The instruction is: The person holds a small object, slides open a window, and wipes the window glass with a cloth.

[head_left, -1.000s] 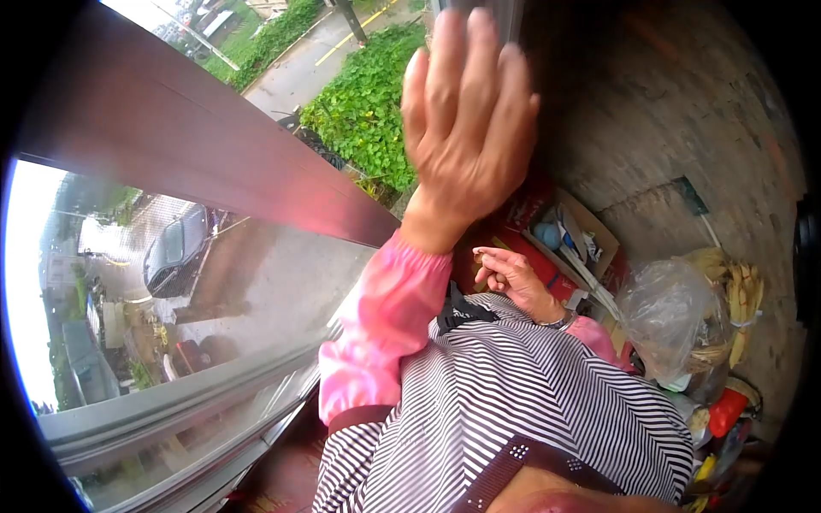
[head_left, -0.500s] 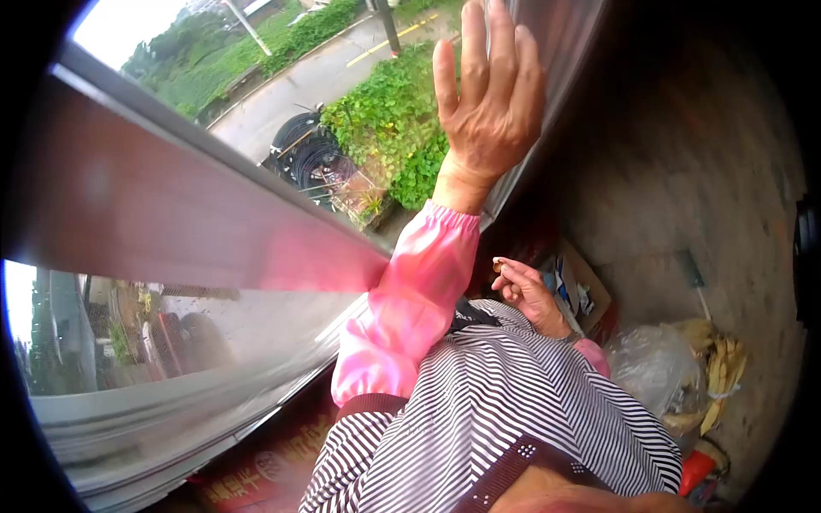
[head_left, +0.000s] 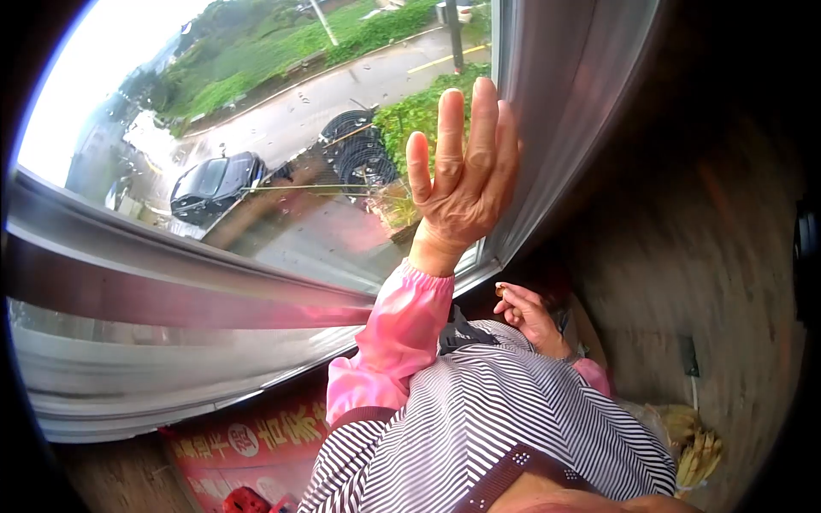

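Observation:
My left hand (head_left: pixel 466 184), in a pink elastic-cuffed sleeve, is raised with its fingers stretched out before the window glass (head_left: pixel 316 192), close to the white window frame (head_left: pixel 498 111) on the right. Whether the palm presses on the pane cannot be made out. Lower down, my right hand (head_left: pixel 532 318) is held near my body in a pinch. Between its thumb and finger is a small brown, roundish piece (head_left: pixel 500 291), too small to name.
A silvery window rail (head_left: pixel 171 256) crosses at the left. Red paper with yellow lettering (head_left: pixel 248 453) lies below, near a red object (head_left: pixel 245 500). A yellowish bundle (head_left: pixel 697 449) lies at lower right. Outside are a dark car (head_left: pixel 215 184) and coiled black pipe (head_left: pixel 363 154).
My view has swung, bringing the dark car outside into sight. My left hand now appears lower, with its fingers still stretched out. My right hand keeps its pinch.

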Motion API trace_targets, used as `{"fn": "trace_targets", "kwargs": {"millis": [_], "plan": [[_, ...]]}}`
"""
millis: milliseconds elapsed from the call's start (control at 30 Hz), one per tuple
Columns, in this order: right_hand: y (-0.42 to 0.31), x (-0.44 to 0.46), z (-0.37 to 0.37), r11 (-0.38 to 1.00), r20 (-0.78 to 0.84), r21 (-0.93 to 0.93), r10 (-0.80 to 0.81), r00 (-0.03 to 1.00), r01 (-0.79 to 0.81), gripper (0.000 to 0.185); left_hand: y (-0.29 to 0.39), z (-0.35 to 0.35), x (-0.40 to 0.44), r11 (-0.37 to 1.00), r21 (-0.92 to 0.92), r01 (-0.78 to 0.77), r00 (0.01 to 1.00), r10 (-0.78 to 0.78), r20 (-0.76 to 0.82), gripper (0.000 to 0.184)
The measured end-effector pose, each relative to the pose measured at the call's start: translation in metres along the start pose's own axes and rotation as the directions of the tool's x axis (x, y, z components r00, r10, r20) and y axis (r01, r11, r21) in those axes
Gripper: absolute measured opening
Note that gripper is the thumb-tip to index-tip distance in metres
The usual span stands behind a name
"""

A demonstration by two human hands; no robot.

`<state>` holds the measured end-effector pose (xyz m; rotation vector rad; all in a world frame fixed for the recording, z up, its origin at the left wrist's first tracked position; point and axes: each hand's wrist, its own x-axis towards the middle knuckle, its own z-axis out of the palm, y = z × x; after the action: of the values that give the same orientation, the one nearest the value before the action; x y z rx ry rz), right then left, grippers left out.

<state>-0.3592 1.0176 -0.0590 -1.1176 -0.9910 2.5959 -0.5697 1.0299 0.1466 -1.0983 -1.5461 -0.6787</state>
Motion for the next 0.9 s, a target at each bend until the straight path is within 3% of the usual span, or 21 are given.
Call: {"fn": "trace_targets", "kwargs": {"millis": [100, 367, 467, 567, 767, 867, 900], "plan": [[-0.005, 0.004, 0.0, 1.0, 0.001, 0.016, 0.008, 1.0, -0.008, 0.03, -0.02, 0.0, 0.001, 0.988, 0.082, -0.132, 0.991, 0.129, 0.035, 0.035], [-0.013, -0.01, -0.004, 0.996, 0.014, 0.09, -0.016, 1.0, 0.015, 0.027, -0.028, -0.002, 0.026, 0.98, 0.119, -0.159, 0.98, 0.142, 0.142, 0.044], [0.005, -0.016, -0.008, 0.989, -0.016, 0.15, -0.013, 1.0, 0.015, 0.027, -0.032, -0.007, 0.021, 0.946, 0.185, -0.266, 0.958, 0.238, 0.159, 0.037], [0.01, -0.018, -0.012, 0.985, -0.049, 0.174, -0.005, 0.999, 0.014, 0.028, -0.034, -0.008, 0.019, 0.956, 0.153, -0.25, 0.962, 0.227, 0.149, 0.032], [0.007, -0.009, -0.005, 0.984, 0.009, 0.176, -0.014, 1.0, 0.012, 0.028, -0.029, -0.019, 0.035, 0.998, -0.064, 0.025, 1.0, -0.025, 0.0, 0.028], [0.004, -0.007, 0.005, 0.984, 0.048, 0.177, -0.013, 0.999, 0.005, 0.028, -0.021, -0.025, 0.049, 0.982, -0.186, 0.04, 0.998, -0.049, -0.042, 0.034], [0.001, -0.008, 0.008, 0.987, 0.053, 0.161, -0.016, 0.998, 0.007, 0.029, -0.019, -0.022, 0.05, 0.98, -0.191, -0.05, 0.998, 0.042, -0.048, 0.03]]}}
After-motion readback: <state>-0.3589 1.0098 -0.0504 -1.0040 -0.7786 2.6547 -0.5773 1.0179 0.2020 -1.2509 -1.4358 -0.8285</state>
